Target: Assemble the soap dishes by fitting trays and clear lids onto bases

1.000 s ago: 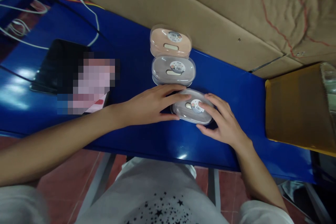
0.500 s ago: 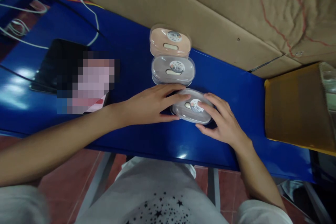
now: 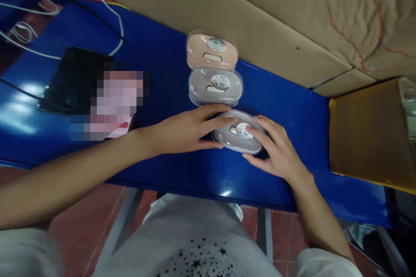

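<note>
A grey oval plastic box (image 3: 232, 142) with a clear lid, much like a soap box, lies on the blue table. Its lid bears a round barcode sticker, and a small cream oval shows at its middle. My left hand (image 3: 198, 127) grips its left end, fingers over the lid and thumb at the near edge. On the opposite end my right hand (image 3: 269, 145) has its fingers on the lid and far rim, with the thumb along the near side. Just beyond sit a second grey box (image 3: 201, 84) and a peach box (image 3: 196, 47), both lidded and stickered.
Cardboard (image 3: 260, 30) walls off the back of the blue table (image 3: 195, 173). An open carton (image 3: 367, 134) stands at right. To the left lie a black case (image 3: 68, 82), a partly blurred phone-like object (image 3: 121, 127) and a white cable (image 3: 121, 26).
Both hands keep the same hold on the near grey box. Only a slight shift of the camera view shows.
</note>
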Demonstrator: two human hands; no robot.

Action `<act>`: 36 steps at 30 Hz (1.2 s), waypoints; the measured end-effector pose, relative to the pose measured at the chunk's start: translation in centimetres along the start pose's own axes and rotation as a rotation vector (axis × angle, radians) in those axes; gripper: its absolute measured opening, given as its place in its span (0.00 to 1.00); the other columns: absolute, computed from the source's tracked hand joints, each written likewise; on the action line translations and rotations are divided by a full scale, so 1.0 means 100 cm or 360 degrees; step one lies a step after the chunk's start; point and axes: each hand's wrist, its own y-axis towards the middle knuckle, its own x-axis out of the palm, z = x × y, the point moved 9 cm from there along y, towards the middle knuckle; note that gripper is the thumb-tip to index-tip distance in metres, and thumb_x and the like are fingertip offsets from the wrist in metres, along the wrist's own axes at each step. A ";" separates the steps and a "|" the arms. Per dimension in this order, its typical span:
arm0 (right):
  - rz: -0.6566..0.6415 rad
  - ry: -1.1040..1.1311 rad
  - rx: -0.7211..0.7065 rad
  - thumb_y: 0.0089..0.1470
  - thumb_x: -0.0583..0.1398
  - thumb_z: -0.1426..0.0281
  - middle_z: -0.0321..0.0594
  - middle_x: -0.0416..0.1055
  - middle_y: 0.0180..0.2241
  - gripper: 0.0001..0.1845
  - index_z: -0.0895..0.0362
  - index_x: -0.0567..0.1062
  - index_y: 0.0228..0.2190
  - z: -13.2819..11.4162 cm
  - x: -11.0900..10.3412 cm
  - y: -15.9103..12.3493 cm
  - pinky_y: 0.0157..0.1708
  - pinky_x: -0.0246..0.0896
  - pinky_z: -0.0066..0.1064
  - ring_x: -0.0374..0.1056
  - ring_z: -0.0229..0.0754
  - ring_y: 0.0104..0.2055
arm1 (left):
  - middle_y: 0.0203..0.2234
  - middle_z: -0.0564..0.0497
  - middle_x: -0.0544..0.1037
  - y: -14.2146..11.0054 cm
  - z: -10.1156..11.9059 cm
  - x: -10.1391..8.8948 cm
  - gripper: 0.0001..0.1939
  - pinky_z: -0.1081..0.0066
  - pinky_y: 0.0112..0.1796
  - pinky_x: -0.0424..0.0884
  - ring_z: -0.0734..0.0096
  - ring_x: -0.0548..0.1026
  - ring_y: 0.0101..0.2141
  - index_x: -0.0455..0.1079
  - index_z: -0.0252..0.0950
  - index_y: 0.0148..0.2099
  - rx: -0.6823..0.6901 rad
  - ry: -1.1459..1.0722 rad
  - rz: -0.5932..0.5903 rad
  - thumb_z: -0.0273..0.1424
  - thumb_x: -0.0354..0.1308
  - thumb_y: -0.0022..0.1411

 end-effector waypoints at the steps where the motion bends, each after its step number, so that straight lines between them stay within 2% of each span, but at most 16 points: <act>1: 0.0001 -0.0008 -0.0006 0.65 0.70 0.59 0.56 0.68 0.69 0.47 0.45 0.56 0.76 0.000 0.000 0.000 0.65 0.69 0.63 0.65 0.66 0.72 | 0.70 0.35 0.70 0.000 0.000 0.000 0.35 0.50 0.67 0.72 0.47 0.71 0.70 0.62 0.42 0.76 -0.0005 0.0000 -0.0002 0.42 0.68 0.74; 6: 0.0015 -0.0021 -0.0018 0.65 0.69 0.58 0.57 0.68 0.69 0.46 0.47 0.57 0.76 -0.001 -0.001 0.000 0.64 0.69 0.63 0.65 0.67 0.72 | 0.70 0.35 0.69 -0.001 0.001 -0.001 0.34 0.53 0.69 0.70 0.51 0.70 0.70 0.60 0.41 0.77 -0.0020 0.0020 -0.0019 0.41 0.65 0.76; 17: -0.0014 -0.0028 0.0025 0.67 0.68 0.58 0.53 0.68 0.70 0.47 0.43 0.53 0.77 -0.002 -0.001 0.000 0.65 0.68 0.64 0.64 0.67 0.73 | 0.73 0.40 0.67 -0.001 -0.003 0.001 0.35 0.55 0.70 0.68 0.54 0.69 0.71 0.61 0.45 0.76 -0.0111 -0.0059 -0.0069 0.41 0.67 0.74; 23: 0.0007 -0.0062 0.0001 0.66 0.69 0.58 0.56 0.68 0.69 0.48 0.46 0.53 0.77 -0.004 0.000 0.000 0.65 0.69 0.64 0.64 0.68 0.73 | 0.70 0.39 0.70 0.001 -0.002 -0.004 0.33 0.56 0.70 0.69 0.54 0.71 0.70 0.66 0.41 0.73 -0.0100 -0.0116 0.0001 0.42 0.70 0.71; 36: 0.0058 0.0079 0.0017 0.65 0.70 0.57 0.52 0.67 0.70 0.47 0.42 0.56 0.76 0.003 0.003 -0.001 0.67 0.67 0.65 0.64 0.66 0.73 | 0.71 0.44 0.71 0.001 -0.009 0.000 0.31 0.57 0.70 0.69 0.57 0.73 0.68 0.69 0.46 0.72 -0.0204 -0.0173 0.0031 0.46 0.67 0.73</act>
